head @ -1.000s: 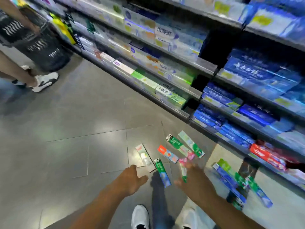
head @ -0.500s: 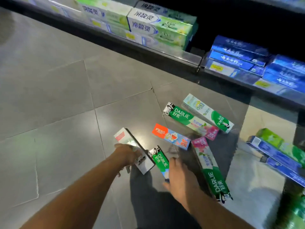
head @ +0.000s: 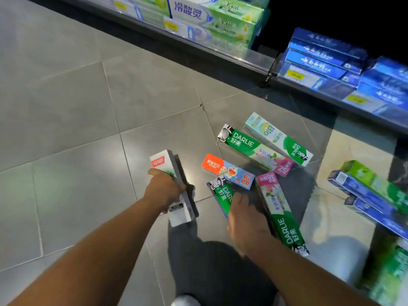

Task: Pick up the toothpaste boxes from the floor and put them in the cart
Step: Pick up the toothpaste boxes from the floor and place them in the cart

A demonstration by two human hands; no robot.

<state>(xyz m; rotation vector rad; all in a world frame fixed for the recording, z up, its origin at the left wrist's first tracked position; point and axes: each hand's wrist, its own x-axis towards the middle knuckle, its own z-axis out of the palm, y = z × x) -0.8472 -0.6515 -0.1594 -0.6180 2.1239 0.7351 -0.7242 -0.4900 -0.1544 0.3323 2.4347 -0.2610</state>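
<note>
Several toothpaste boxes lie scattered on the grey tiled floor [head: 77, 120]. My left hand [head: 164, 191] grips a white box with a red end [head: 170, 171], lifted slightly off the tiles. My right hand [head: 245, 214] covers the lower end of a small green Darlie box [head: 221, 193]; its fingers are hidden beneath the hand. Beside it lie an orange and blue cartoon box [head: 227, 171], a long pink and green Darlie box [head: 278, 208], another green Darlie box [head: 251, 149] and a pale Bio box [head: 276, 138]. No cart is in view.
A low shelf [head: 260, 56] along the top holds green and white boxes [head: 212, 21] and blue boxes [head: 320, 58]. More blue and green boxes [head: 371, 195] show at the right. My dark trouser leg [head: 209, 261] and a white shoe [head: 185, 300] are below the hands.
I have bent down close to the floor. My left hand has closed round the white box and raised it a little; my right hand has come down on the small green Darlie box.
</note>
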